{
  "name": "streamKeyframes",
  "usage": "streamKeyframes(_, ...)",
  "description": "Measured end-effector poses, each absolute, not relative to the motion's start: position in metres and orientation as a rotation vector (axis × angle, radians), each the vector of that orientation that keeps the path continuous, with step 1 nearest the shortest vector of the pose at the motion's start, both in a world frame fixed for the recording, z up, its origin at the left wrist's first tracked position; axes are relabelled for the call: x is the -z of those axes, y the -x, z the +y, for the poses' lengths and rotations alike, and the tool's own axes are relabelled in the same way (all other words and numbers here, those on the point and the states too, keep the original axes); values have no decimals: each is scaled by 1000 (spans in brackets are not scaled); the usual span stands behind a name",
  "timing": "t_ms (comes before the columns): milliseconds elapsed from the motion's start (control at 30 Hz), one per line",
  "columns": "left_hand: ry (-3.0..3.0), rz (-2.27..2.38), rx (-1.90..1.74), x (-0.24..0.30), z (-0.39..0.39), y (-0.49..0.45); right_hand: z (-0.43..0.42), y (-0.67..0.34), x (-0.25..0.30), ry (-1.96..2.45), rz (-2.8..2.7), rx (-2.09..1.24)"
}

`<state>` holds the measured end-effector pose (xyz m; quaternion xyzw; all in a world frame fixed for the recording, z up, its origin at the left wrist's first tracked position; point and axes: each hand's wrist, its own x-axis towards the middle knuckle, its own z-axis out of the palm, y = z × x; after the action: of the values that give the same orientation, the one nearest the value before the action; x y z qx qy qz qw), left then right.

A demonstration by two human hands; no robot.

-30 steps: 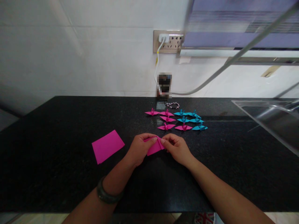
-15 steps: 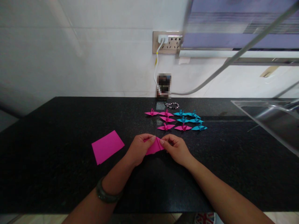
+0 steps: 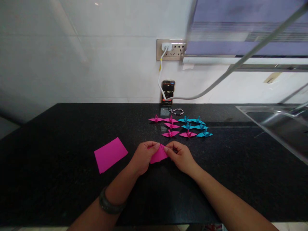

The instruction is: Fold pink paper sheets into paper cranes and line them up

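Note:
A partly folded piece of pink paper (image 3: 158, 155) is pinched between my two hands, low over the counter. My left hand (image 3: 143, 156) grips its left side, thumb on top. At the upper right edge, the thumb and fingers of my right hand (image 3: 180, 155) close on it; the fingertips behind the paper are hidden. Left of my hands lies a stack of pink paper (image 3: 110, 154). Beyond my hands stand several folded paper cranes in rows, pink cranes (image 3: 170, 133) mostly on the left and blue cranes (image 3: 204, 133) on the right.
A phone (image 3: 167, 93) showing a timer leans on the wall, its cable running to a socket (image 3: 176, 51). Before it lies a beaded strap (image 3: 177, 111). A sink (image 3: 260, 125) is set into the black counter (image 3: 60, 134) at right. A grey hose (image 3: 216, 82) crosses the upper right.
The view has tilted slightly upward, so everything sits a little lower. My hands keep hold of the pink paper, and its visible part looks narrower on the right.

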<state>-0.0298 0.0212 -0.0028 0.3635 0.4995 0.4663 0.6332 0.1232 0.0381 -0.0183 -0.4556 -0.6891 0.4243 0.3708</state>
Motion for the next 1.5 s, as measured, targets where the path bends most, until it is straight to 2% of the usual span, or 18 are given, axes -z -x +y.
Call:
streamKeyframes(333, -1204, 1320, -945, 1, 24, 37, 38, -124, 18, 1091, -1986, -915)
streamKeyframes(600, -1404, 1403, -845, 3, 25, 42, 37, -127, 14, 1072, -2090, -918)
streamKeyframes(1133, -1473, 1419, -775, -2, 24, 36, 41, -129, 12, 998, -2128, -914)
streamKeyframes(1500, -1524, 1396, -881, -2, 24, 38, 49, -135, 16, 1112, -1760, -1415)
